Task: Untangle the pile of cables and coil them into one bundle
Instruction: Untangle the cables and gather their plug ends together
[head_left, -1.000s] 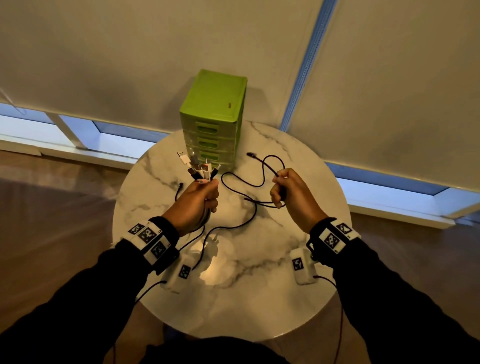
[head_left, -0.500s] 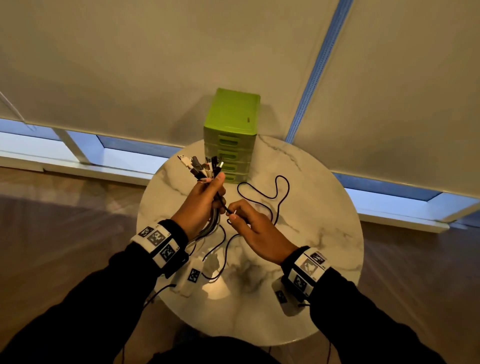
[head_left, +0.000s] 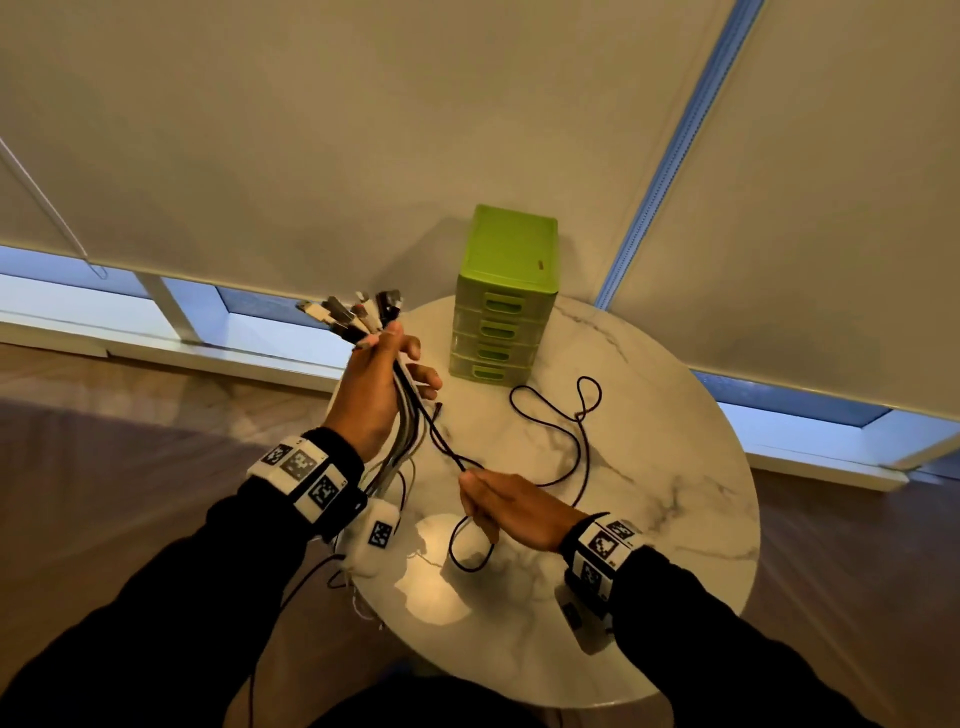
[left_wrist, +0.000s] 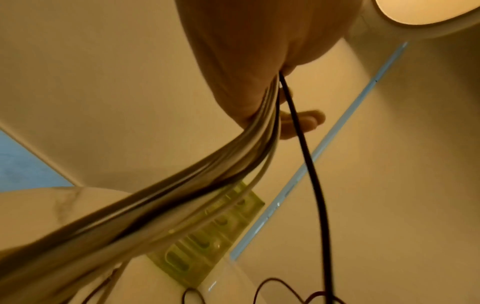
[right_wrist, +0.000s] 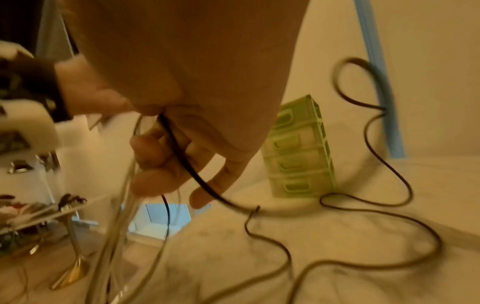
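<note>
- Black cable (head_left: 566, 441): last loose one, strewn in loops over the marble desk (head_left: 675, 519), far loop near the green drawer unit (head_left: 506, 312), near loop under the right wrist; one end run up into the bundle.
- Gathered cables (head_left: 405, 447): white, grey and dark strands held side by side, plug ends (head_left: 353, 312) fanned out above the fist, tails hanging past the desk edge toward the floor.
- Left hand (head_left: 376, 387): raised above the desk's left edge, thumb and curled fingers clamped round the gathered cables just below the plugs; two fingers sticking out loosely to the right.
- Right hand (head_left: 506, 501): low over the desk, fingers bent round the black cable, strand running through them in the right wrist view; how tight the hold is, cannot tell.
- Step in hand, as judged: untangling nearly over, black cable being drawn in beside the rest; coiling not yet begun.
- Next move, as judged: slide along the black strand to straighten the figure-eight loop by the drawer unit, with a light grip so no kink pulls into a knot.
- After that: lay it parallel with the others under the left thumb, then wind all tails together.
- Risk: hanging tails catching on the wrist-camera leads (head_left: 291, 592) below the left sleeve.
</note>
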